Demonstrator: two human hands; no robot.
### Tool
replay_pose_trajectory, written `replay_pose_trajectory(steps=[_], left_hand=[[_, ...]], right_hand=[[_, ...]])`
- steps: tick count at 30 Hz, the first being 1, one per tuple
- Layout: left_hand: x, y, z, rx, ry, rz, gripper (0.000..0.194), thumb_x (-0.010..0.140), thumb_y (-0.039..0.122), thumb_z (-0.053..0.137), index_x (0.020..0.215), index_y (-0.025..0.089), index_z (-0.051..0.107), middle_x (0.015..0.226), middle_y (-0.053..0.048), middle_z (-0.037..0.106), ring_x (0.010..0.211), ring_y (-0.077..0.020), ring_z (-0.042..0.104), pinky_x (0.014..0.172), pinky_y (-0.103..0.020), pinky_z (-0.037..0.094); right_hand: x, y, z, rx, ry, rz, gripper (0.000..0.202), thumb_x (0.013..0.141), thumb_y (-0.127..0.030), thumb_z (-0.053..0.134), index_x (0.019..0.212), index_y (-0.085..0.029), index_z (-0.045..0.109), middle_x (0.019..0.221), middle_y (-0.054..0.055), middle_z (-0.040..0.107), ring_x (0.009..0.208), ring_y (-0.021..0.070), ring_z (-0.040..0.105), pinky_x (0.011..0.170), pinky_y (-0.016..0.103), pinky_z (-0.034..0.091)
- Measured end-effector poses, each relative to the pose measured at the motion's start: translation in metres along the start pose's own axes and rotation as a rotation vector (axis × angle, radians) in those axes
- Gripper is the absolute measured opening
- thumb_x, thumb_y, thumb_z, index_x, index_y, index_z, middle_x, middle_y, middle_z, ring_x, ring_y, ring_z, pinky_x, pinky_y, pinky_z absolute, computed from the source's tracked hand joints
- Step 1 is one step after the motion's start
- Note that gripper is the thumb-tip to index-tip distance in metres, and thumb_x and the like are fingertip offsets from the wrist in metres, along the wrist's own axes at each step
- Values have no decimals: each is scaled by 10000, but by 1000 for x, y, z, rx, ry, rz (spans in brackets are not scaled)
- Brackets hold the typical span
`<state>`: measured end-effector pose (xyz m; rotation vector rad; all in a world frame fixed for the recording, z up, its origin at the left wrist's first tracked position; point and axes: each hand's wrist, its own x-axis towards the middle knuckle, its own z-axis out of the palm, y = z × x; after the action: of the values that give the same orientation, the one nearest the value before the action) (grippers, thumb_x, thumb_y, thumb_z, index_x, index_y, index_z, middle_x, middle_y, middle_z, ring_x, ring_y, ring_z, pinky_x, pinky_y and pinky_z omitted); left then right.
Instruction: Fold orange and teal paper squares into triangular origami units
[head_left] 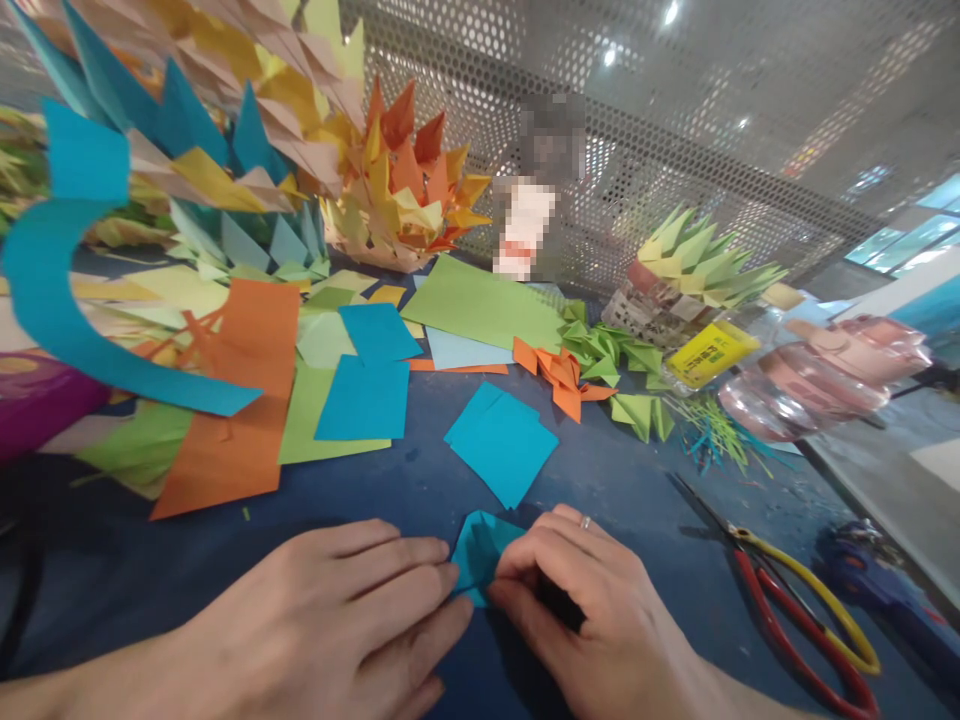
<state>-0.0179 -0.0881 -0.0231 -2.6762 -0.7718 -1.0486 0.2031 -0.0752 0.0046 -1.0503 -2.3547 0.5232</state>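
A small sheet of blue paper [478, 548], partly folded, lies on the dark blue table between my hands. My left hand [352, 610] rests flat with its fingers stretched out, the fingertips touching the paper's left edge. From the other side my right hand [581, 595], with a ring on one finger, pinches the paper's right edge between thumb and curled index finger. The paper's lower right part is hidden behind those fingers. Just beyond it lie overlapping blue paper squares [504, 445].
Scissors [787, 600] with red and yellow handles lie right, beside a blue glue gun [885, 590]. A clear pink bottle [825, 375] stands behind them. Orange paper [232, 400], a curled blue strip [75, 320] and pointed folded-paper pieces [409, 180] fill the left and back.
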Motion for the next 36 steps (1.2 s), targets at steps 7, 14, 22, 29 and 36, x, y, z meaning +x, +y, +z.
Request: replay_pose_trajectory(steps=[7,14,22,29,36], left_hand=[[-1,0,4,7,4,-28,318,1036,270,384,964,196,685,904,47,729,894,-107,647,787,-235,458],[-1,0,7,18,14,-13,348,1032,259,361,906,195,679,867,40,702,888,-116,627,810,-227,440],[-5,3,9,22,-5,-22,369,1047,291,338,963,191,684,866,47,718,881,-127,641,851,-255,422],[-3,10,11,24,10,-150,319,1030,332,416,932,215,696,882,72,729,913,-100,645,943,-220,413],[-9,13,10,13,15,-139,285,1011,361,472,940,225,712,888,63,735,938,-96,648,1011,-212,388]], right_hand=[[1,2,-3,56,28,45,57,872,-177,673,835,-203,638,693,-39,612,639,109,581,708,234,443],[-2,2,-2,49,33,74,81,857,-188,696,896,-214,630,715,-43,622,648,109,597,650,222,453],[-1,3,0,-50,11,78,205,800,-125,724,910,-214,576,715,-43,583,661,132,576,627,244,443],[-4,2,-4,-82,27,102,325,741,-282,820,872,-210,532,731,-39,573,657,141,551,601,255,432],[-8,7,-8,-111,16,0,283,931,-352,619,721,-192,519,672,-23,553,642,134,511,648,277,394]])
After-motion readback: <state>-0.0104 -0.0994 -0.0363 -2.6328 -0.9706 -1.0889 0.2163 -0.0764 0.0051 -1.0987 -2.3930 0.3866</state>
